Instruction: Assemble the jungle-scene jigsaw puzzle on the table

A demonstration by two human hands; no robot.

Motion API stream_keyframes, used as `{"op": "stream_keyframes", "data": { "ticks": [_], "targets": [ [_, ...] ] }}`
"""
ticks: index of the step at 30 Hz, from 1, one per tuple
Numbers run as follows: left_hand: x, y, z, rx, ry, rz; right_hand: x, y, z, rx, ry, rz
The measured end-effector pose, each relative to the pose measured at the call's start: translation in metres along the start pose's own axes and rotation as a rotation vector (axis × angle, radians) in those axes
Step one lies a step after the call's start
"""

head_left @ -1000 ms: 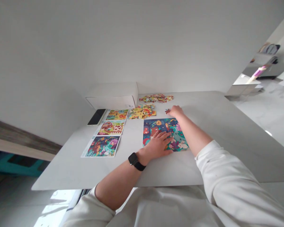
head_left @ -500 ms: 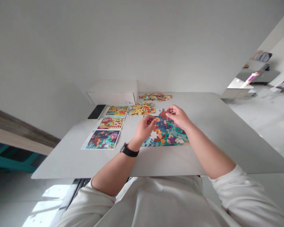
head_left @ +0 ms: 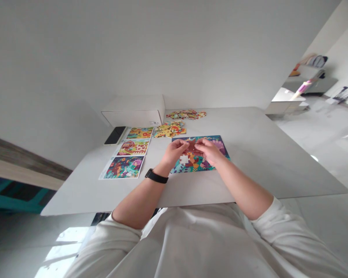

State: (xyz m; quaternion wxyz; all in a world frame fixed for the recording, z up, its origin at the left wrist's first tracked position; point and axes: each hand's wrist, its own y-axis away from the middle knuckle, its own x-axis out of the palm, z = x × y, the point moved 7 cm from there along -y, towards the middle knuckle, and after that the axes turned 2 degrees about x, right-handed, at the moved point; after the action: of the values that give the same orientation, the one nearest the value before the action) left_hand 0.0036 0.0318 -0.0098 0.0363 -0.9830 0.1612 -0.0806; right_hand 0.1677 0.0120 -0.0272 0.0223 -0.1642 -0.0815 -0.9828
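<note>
A brown jigsaw piece (head_left: 191,145) is held between both my hands, just above the puzzle. My left hand (head_left: 175,150), with a black watch on its wrist, pinches the piece's left edge. On its right edge, my right hand (head_left: 209,150) grips it between thumb and fingers. Beneath them lies the colourful jigsaw puzzle (head_left: 220,146), mostly joined, with a white piece-shaped gap (head_left: 184,159) at its left side. My hands cover part of its middle.
Left of the puzzle lies a sheet of three printed pictures (head_left: 124,167). Behind are a heap of yellow puzzle pieces (head_left: 170,129) and another heap of mixed pieces (head_left: 186,114). A white box (head_left: 133,112) and a dark phone (head_left: 115,135) stand at the back left.
My right hand has brought the brown piece left and nearer, over the puzzle. My left hand has closed on its other edge. The view has shifted slightly.
</note>
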Motion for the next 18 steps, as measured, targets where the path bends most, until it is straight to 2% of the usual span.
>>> {"op": "stream_keyframes", "data": {
  "ticks": [6,11,14,18],
  "targets": [
    [-0.008,-0.004,0.008,-0.029,-0.011,-0.045,-0.004,-0.002,-0.002,-0.015,0.123,-0.019],
    [-0.007,-0.005,0.006,0.007,-0.067,-0.044,-0.005,-0.002,0.001,-0.048,0.269,-0.029],
    [-0.012,-0.007,-0.002,0.058,-0.198,-0.041,-0.005,0.000,0.004,-0.056,0.275,-0.036],
    [-0.020,-0.009,-0.020,0.169,-0.496,0.016,-0.004,0.002,0.006,-0.088,0.278,-0.016]
  ]
}}
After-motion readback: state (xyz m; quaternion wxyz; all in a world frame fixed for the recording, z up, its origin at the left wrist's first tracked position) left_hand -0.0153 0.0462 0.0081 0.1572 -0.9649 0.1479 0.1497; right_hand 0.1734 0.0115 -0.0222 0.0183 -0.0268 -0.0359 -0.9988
